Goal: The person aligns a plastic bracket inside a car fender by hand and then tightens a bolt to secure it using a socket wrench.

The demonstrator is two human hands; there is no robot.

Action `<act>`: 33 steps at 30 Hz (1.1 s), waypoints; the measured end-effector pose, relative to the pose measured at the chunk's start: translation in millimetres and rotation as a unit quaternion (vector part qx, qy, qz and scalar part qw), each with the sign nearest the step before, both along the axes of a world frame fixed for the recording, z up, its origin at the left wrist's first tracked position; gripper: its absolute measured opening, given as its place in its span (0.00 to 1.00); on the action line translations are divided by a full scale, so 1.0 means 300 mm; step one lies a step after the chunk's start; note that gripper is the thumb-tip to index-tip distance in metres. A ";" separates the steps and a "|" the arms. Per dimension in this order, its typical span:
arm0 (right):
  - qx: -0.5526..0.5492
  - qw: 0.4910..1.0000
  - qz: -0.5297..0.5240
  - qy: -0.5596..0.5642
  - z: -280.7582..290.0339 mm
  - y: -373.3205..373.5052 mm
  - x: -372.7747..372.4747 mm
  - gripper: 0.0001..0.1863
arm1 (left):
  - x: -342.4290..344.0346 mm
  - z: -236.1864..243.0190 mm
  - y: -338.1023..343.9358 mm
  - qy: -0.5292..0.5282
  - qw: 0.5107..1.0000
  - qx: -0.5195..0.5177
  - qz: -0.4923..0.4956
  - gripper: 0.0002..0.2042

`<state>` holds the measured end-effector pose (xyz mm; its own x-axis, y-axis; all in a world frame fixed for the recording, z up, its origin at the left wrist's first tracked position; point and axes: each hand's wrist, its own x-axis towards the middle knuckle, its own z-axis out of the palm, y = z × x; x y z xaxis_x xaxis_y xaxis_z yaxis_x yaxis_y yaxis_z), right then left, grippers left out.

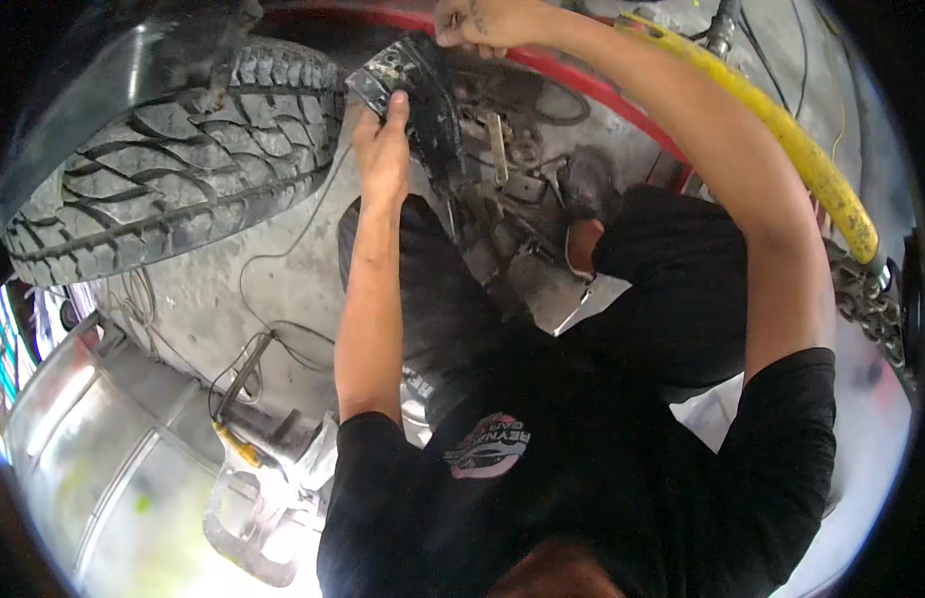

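Note:
A long dirty black part (433, 105) with a holed metal end plate (385, 75) stands tilted between my knees, its lower end running down among dark metal pieces. My left hand (383, 149) grips its upper end, the thumb pressed against the plate. Up beyond that end, my right hand (485, 27) has its fingers curled in a pinch close to the part's top edge. Whatever those fingers hold, if anything, is too small to make out. Whether the right fingertips touch the part cannot be told.
A large treaded tire (183, 164) stands at the left. A red curved bar (592, 85) and a yellow tube (781, 130) cross the far right. Loose metal parts (522, 149) and a cable (248, 269) lie on the floor. A chain (866, 304) is at the right edge.

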<state>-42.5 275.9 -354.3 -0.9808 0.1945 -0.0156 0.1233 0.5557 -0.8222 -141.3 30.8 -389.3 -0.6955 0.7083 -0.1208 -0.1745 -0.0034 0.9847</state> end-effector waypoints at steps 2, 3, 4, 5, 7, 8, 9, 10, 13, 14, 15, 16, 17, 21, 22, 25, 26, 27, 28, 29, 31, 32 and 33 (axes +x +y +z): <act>0.099 0.992 0.078 0.025 -0.133 -0.067 0.028 0.13 | -0.004 -0.083 -0.055 0.050 0.982 -0.183 -0.029 0.15; 0.152 0.980 0.073 -0.101 -0.174 -0.109 0.032 0.12 | -0.007 -0.119 -0.067 0.098 0.973 -0.202 -0.042 0.15; 0.201 0.952 0.069 -0.221 -0.226 -0.166 0.025 0.13 | -0.037 -0.171 -0.090 0.101 0.971 -0.213 -0.039 0.15; 0.213 0.945 0.068 -0.237 -0.290 -0.221 0.035 0.14 | -0.068 -0.233 -0.112 0.142 0.937 -0.309 -0.078 0.17; 0.220 0.928 0.062 -0.293 -0.506 -0.230 0.177 0.15 | -0.004 -0.375 -0.073 0.168 0.899 -0.382 -0.135 0.19; 0.213 0.918 0.059 -0.328 -0.632 -0.199 0.294 0.16 | 0.082 -0.448 -0.013 0.148 0.889 -0.404 -0.159 0.21; 0.193 0.929 -0.021 -0.314 -0.678 -0.252 0.310 0.15 | 0.064 -0.467 -0.024 0.144 0.872 -0.439 -0.162 0.24; 0.164 0.944 -0.095 -0.270 -0.656 -0.343 0.222 0.15 | -0.067 -0.488 -0.100 0.285 0.811 -0.482 -0.169 0.27; 0.024 0.934 -0.216 -0.284 -0.745 -0.460 0.280 0.17 | -0.046 -0.515 -0.116 0.226 0.815 -0.498 -0.192 0.28; -0.009 0.932 -0.235 -0.275 -0.752 -0.489 0.279 0.17 | -0.050 -0.517 -0.133 0.214 0.826 -0.493 -0.172 0.27; -0.042 0.930 -0.254 -0.263 -0.755 -0.510 0.275 0.17 | -0.056 -0.514 -0.148 0.204 0.836 -0.487 -0.151 0.26; -0.045 0.927 -0.255 -0.270 -0.759 -0.531 0.286 0.17 | -0.026 -0.508 -0.153 0.200 0.835 -0.489 -0.156 0.26; -0.048 0.919 -0.305 -0.244 -0.756 -0.533 0.290 0.18 | 0.016 -0.493 -0.128 0.250 0.830 -0.484 -0.119 0.27; 0.068 0.921 -0.356 -0.140 -0.696 -0.582 0.257 0.25 | 0.089 -0.436 -0.029 0.237 0.884 -0.382 -0.129 0.25; 0.067 0.920 -0.359 -0.144 -0.660 -0.612 0.236 0.25 | 0.121 -0.441 -0.033 0.235 0.884 -0.382 -0.133 0.25; -0.015 0.941 -0.272 -0.199 -0.470 -0.694 0.076 0.31 | 0.028 -0.487 -0.116 -0.115 0.945 -0.305 0.007 0.15; -0.020 0.954 -0.253 -0.159 -0.517 -0.698 0.124 0.33 | 0.064 -0.494 -0.084 -0.126 0.946 -0.297 -0.004 0.15; -0.026 0.965 -0.232 -0.116 -0.561 -0.696 0.168 0.34 | 0.091 -0.495 -0.063 -0.158 0.947 -0.278 -0.019 0.14; -0.028 0.966 -0.229 -0.115 -0.560 -0.711 0.181 0.34 | 0.073 -0.492 -0.085 -0.180 0.946 -0.268 -0.022 0.13; -0.058 0.956 -0.261 -0.125 -0.534 -0.734 0.173 0.36 | 0.020 -0.487 -0.140 -0.103 0.967 -0.234 -0.010 0.10; 0.024 0.938 -0.308 -0.156 -0.581 -0.707 0.261 0.32 | -0.026 -0.425 -0.161 -0.061 0.963 -0.262 -0.002 0.09; 0.143 0.918 -0.324 -0.179 -0.678 -0.647 0.390 0.27 | 0.019 -0.374 -0.110 -0.037 0.959 -0.280 -0.014 0.08; 0.156 0.904 -0.290 -0.272 -0.763 -0.590 0.499 0.24 | 0.024 -0.320 -0.090 0.063 0.962 -0.264 -0.036 0.08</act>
<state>107.1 98.8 -583.4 -0.5752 0.7526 -0.3205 0.8080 0.4616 -0.3660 -134.1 3.8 -485.2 -0.6793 0.6181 -0.3956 -0.0352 0.5110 0.8589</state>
